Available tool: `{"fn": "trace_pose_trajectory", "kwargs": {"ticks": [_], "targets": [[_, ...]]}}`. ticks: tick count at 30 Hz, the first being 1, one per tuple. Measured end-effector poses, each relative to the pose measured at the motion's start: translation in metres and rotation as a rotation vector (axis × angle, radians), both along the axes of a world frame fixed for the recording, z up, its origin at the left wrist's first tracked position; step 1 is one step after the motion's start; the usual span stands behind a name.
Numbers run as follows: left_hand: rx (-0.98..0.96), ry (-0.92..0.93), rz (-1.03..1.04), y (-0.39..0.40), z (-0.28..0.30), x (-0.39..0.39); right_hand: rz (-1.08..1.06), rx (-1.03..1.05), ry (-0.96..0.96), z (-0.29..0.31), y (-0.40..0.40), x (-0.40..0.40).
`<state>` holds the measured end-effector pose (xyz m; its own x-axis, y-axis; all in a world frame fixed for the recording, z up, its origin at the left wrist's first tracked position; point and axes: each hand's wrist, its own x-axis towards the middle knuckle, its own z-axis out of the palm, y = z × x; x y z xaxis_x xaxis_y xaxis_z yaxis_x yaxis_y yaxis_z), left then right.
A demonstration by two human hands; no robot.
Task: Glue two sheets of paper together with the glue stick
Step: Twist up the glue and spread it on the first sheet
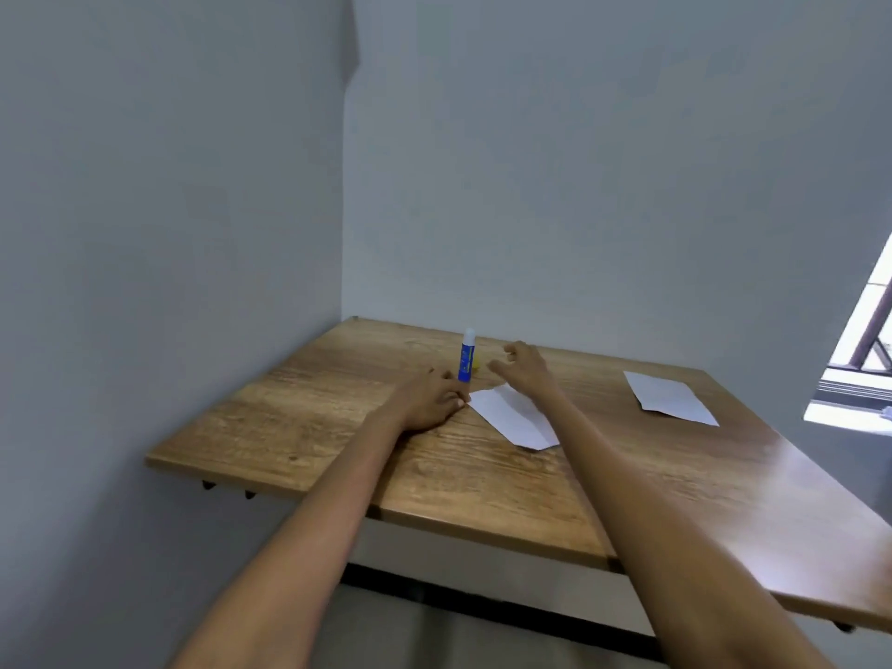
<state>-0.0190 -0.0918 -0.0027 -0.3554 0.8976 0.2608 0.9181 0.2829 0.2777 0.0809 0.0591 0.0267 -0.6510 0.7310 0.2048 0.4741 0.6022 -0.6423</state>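
Note:
A blue glue stick (466,355) with a white top stands upright near the back of the wooden table (309,417). Something small and yellow (476,377) lies at its foot. One white sheet of paper (511,417) lies in the middle of the table, and a second white sheet (668,397) lies farther right. My left hand (429,400) rests on the table, its fingertips touching the near sheet's left corner. Over that sheet's far edge hovers my right hand (523,366), fingers loosely spread toward the glue stick and holding nothing.
Grey walls close the table in at the left and back. A window (864,359) is at the right edge. The table's front edge runs diagonally below my forearms.

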Motion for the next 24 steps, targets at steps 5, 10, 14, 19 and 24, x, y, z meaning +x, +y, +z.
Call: {"fn": "trace_pose_trajectory", "kwargs": {"ticks": [5, 10, 14, 19, 24], "targets": [[0.007, 0.003, -0.055, 0.007, -0.004, -0.013, 0.111, -0.141, 0.039, -0.008, -0.003, -0.045], [0.006, 0.012, -0.053, 0.010, -0.003, -0.015, 0.115, -0.152, 0.201, -0.007, 0.003, -0.043], [0.039, -0.023, -0.052, 0.008, -0.001, -0.012, 0.197, -0.274, 0.382, -0.002, 0.011, -0.019], [0.041, -0.021, -0.035, 0.007, 0.000, -0.008, 0.189, -0.462, 0.613, -0.010, 0.011, 0.003], [0.040, -0.031, -0.006, 0.007, -0.001, -0.009, 0.317, -0.516, 0.597, -0.019, 0.009, 0.002]]}}
